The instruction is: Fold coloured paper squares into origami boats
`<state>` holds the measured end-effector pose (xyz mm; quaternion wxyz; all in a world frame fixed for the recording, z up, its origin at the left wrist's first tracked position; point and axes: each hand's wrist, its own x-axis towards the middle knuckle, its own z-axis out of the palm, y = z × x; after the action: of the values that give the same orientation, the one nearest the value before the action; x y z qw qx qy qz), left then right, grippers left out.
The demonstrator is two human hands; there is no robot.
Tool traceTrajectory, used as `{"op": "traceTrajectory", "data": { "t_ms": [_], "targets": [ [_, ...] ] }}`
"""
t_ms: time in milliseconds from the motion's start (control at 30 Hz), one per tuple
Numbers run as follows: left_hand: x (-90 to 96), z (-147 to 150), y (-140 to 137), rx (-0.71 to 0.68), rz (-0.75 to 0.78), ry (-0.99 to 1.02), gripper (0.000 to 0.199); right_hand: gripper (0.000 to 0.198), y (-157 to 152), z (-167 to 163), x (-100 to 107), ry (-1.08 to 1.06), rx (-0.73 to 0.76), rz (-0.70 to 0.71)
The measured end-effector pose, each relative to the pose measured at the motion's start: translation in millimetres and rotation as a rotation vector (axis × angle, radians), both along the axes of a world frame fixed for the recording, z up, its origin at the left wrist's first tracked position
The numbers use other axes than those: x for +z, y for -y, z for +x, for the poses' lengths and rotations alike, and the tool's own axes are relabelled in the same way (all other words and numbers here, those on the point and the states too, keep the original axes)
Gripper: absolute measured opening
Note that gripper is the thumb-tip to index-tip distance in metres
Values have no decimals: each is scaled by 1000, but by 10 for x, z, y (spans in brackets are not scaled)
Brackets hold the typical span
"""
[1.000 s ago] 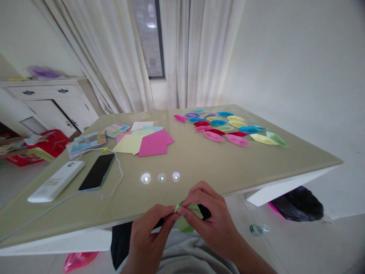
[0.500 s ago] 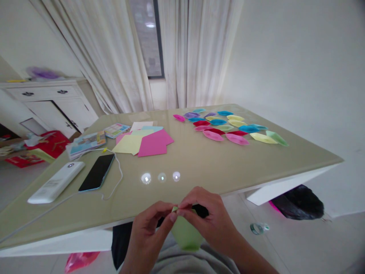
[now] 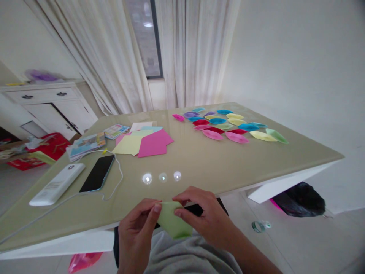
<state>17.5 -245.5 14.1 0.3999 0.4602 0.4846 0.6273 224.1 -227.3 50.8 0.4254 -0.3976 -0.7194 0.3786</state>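
A partly folded piece of light green paper (image 3: 174,222) is held up over my lap, just off the table's near edge. My left hand (image 3: 139,224) pinches its upper left corner between thumb and index finger. At the upper right, my right hand (image 3: 203,213) has its thumb on the front of the paper and its index finger by the top edge. The paper's lower end is folded and looks darker green. Several folded boat-like paper pieces (image 3: 237,137) in pink, red, blue, yellow, purple and green lie on the table's right half.
Loose coloured sheets (image 3: 152,144) lie left of centre on the table (image 3: 199,167). Beside them are booklets (image 3: 87,144), a black-screened phone (image 3: 97,173), a white power bank (image 3: 57,184) and a white cable (image 3: 121,171). A plastic bottle (image 3: 260,227) and black bag (image 3: 300,199) are on the floor.
My fingertips have moved apart along the paper's top edge, left hand leftward. The green paper has shifted up and left, and more of its top edge shows.
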Motion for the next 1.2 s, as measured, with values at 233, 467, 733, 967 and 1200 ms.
{"op": "traceTrajectory", "data": {
  "t_ms": [233,467,733,967,1200],
  "targets": [
    [-62,-137,-11,-12,-146,-49,33,9,-89,38,-21,-60,-80,-71],
    [-61,-139,73,323,-67,-170,31,33,-90,44,-92,-42,-107,-206],
    [-76,-151,124,267,-7,-202,32,22,-139,11,-183,-212,-69,-220],
    [0,-209,-43,154,496,-987,47,19,-63,-46,-110,-263,-42,-153],
    [170,-115,-20,-92,592,-1098,44,10,22,-10,4,-251,56,-130]
  ]
}}
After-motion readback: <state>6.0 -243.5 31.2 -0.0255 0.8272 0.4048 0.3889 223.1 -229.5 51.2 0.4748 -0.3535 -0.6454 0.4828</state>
